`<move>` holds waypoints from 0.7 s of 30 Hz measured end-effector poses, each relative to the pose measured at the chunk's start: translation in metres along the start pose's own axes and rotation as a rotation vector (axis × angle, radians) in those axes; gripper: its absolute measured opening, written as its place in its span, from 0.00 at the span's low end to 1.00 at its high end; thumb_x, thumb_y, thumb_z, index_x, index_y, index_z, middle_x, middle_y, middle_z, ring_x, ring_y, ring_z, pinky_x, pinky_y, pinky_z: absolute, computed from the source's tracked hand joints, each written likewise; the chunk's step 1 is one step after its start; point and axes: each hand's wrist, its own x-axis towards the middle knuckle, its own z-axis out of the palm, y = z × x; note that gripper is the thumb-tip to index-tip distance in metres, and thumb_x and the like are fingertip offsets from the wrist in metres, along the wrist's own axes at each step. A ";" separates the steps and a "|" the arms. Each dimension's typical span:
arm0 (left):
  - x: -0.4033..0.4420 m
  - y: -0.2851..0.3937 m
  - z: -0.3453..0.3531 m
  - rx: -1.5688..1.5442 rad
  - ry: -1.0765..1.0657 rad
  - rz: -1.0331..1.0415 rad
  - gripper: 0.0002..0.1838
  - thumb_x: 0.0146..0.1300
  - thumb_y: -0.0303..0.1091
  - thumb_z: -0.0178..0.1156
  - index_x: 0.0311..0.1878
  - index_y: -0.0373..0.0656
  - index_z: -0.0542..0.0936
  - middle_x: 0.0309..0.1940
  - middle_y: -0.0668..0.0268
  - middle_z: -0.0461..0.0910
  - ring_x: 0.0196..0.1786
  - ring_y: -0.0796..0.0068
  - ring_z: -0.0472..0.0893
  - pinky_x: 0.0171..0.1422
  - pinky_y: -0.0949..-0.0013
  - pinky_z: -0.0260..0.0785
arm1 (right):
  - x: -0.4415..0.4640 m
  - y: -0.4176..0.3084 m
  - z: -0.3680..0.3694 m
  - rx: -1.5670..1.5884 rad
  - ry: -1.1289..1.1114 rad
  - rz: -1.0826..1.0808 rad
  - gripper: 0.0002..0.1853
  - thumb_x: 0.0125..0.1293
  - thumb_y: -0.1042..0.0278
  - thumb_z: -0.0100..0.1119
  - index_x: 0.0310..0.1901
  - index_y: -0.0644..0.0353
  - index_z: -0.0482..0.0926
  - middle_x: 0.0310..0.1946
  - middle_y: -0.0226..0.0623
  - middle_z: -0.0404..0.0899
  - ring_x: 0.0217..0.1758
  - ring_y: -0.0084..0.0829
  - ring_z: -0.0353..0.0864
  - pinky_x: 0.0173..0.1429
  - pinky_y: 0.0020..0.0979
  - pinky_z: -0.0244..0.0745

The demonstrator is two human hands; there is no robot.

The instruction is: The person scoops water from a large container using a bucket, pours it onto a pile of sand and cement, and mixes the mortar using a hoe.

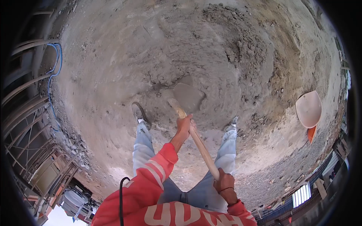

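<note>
A shovel with a long wooden handle (202,149) runs from near my waist forward to the ground. My left hand (184,125) is wrapped round the lower part of the handle. Up at its top end, my right hand (225,183) grips it near my right hip. The shovel's blade (187,96) is coated in grey and lies against wet grey mortar (211,71) just beyond my feet. The blade's edge is hard to tell from the mix around it.
Rougher, darker clumps of mix (241,41) lie ahead to the right. A pale scoop-shaped object (309,109) with an orange part rests at the right. Along the left are a blue hose (56,71), curved poles (26,90) and rubble (73,145). Gravel (260,180) spreads behind on the right.
</note>
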 end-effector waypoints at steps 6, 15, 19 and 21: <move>0.080 0.173 0.071 0.855 0.143 0.544 0.11 0.60 0.27 0.62 0.35 0.25 0.77 0.22 0.57 0.79 0.21 0.65 0.80 0.25 0.60 0.73 | 0.151 -0.128 0.084 0.704 0.286 -0.153 0.22 0.52 0.69 0.67 0.50 0.59 0.77 0.33 0.55 0.83 0.40 0.60 0.82 0.46 0.54 0.78; 0.031 0.261 0.197 0.300 -0.248 0.743 0.07 0.64 0.23 0.59 0.41 0.34 0.71 0.25 0.66 0.71 0.20 0.77 0.73 0.21 0.71 0.70 | 0.251 -0.138 -0.072 0.491 0.467 -0.255 0.32 0.52 0.68 0.69 0.62 0.56 0.73 0.38 0.52 0.84 0.44 0.57 0.83 0.50 0.52 0.78; 0.115 0.146 0.157 0.694 0.018 0.597 0.12 0.60 0.25 0.60 0.42 0.25 0.73 0.22 0.58 0.76 0.19 0.68 0.78 0.20 0.62 0.70 | 0.214 -0.101 0.022 0.563 0.339 -0.114 0.27 0.53 0.67 0.69 0.57 0.56 0.76 0.43 0.52 0.84 0.48 0.57 0.83 0.52 0.51 0.78; 0.106 0.078 0.113 0.666 0.050 0.421 0.11 0.60 0.27 0.60 0.41 0.28 0.74 0.22 0.58 0.77 0.19 0.68 0.78 0.19 0.63 0.70 | 0.160 -0.104 0.051 0.535 0.235 0.122 0.24 0.52 0.67 0.70 0.53 0.58 0.77 0.43 0.53 0.84 0.49 0.57 0.82 0.52 0.51 0.78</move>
